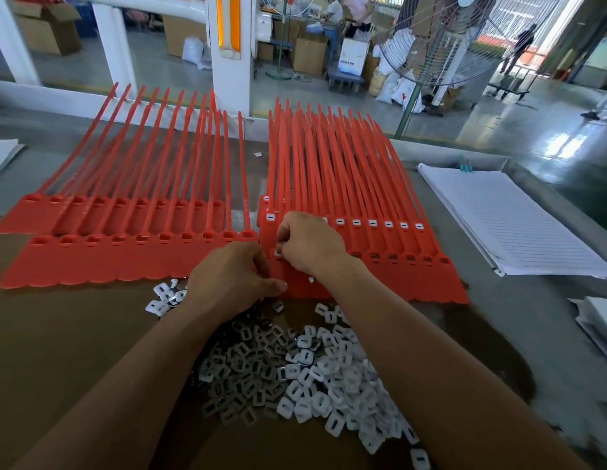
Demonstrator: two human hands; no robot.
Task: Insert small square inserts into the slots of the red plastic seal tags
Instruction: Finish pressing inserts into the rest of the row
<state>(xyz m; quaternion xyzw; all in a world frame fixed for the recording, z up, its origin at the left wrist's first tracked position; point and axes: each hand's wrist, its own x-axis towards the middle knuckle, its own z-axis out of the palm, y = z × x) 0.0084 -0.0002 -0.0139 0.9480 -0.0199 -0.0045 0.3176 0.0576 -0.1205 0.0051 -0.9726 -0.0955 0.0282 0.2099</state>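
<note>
No lettering, number or brand can be read anywhere. Far beyond the right hand (308,242), a white bag (352,57) carries greenish print too small to make out, and a white sack (404,93) near it shows a red mark of unclear shape. The stacked sheets (509,222) right of that hand bear only ruled lines.

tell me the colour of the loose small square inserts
White, for the small square plastic inserts, best seen in the head view.
</note>
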